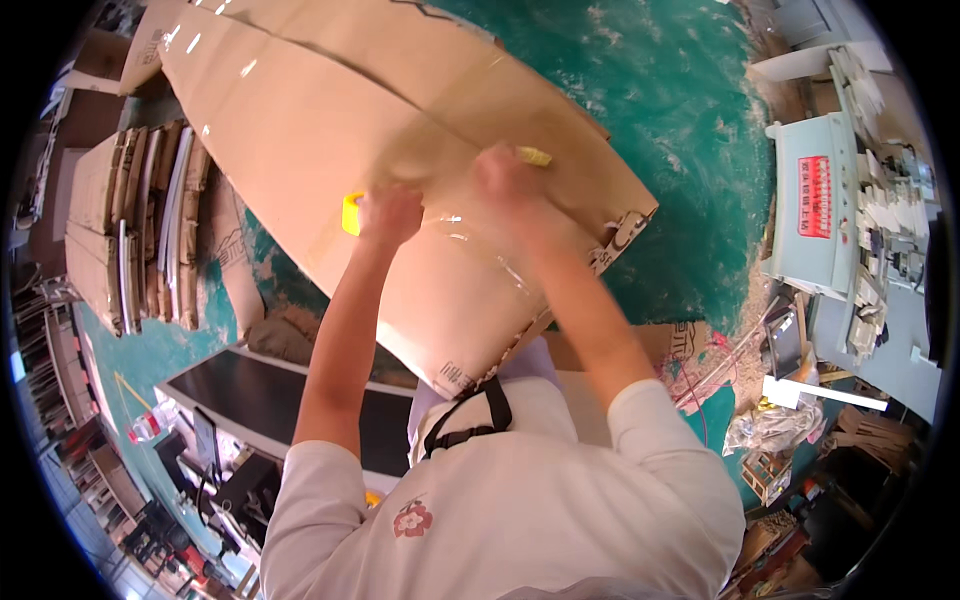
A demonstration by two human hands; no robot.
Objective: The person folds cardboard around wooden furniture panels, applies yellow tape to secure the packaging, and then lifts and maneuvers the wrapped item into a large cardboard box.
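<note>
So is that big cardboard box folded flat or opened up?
Folded flat: the cardboard box lies as one sheet under both hands.

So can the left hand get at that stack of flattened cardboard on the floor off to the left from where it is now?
Probably not without letting go. The left hand is on the large cardboard box, gripping a yellow tool. The stack of flattened cardboard lies on the floor beyond the box's edge, apart from the hand; nothing blocks it.

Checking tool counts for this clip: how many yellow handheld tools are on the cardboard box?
2: one yellow tool under the left hand, one beside the right hand. Hands hide most of each.
</note>
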